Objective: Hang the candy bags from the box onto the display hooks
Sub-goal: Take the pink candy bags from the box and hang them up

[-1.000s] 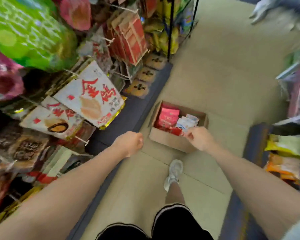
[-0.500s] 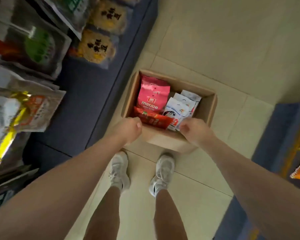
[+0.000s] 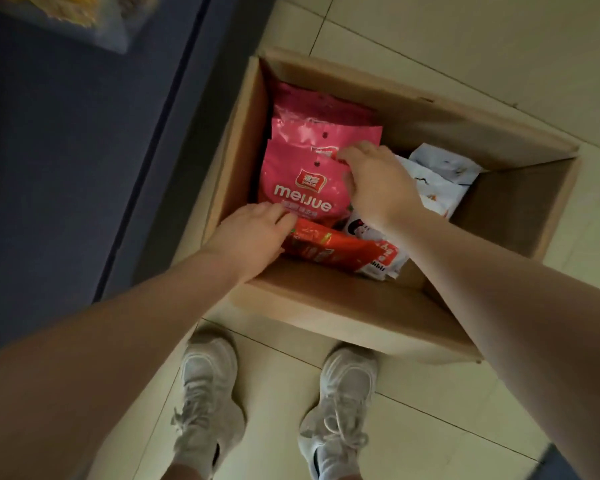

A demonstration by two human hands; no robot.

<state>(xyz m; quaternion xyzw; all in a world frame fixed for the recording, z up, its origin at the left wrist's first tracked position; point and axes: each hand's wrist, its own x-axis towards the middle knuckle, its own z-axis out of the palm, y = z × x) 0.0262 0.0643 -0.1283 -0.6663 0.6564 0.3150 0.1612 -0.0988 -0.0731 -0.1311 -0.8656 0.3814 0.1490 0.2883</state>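
An open cardboard box [image 3: 326, 306] stands on the tiled floor in front of my feet. A stack of pink "meijue" candy bags [image 3: 302, 174] lies in its left half. A red bag [image 3: 329, 249] lies at the near side, and white bags [image 3: 437, 181] fill the right half. My left hand [image 3: 253, 233] is inside the box, fingers stretched onto the pink bag's near edge, just above the red bag. My right hand [image 3: 378, 185] rests on the top pink bag's right edge, with fingers and thumb spread. Neither hand has lifted a bag.
A dark blue shelf base [image 3: 84, 150] runs along the left of the box. A clear packet of yellow snacks [image 3: 84, 19] lies on it at the top left. My white shoes [image 3: 205, 403] stand right behind the box. No display hooks are in view.
I have bent down closer and the box now fills the view. Both hands moved from the near rim into the box and onto the pink bags.
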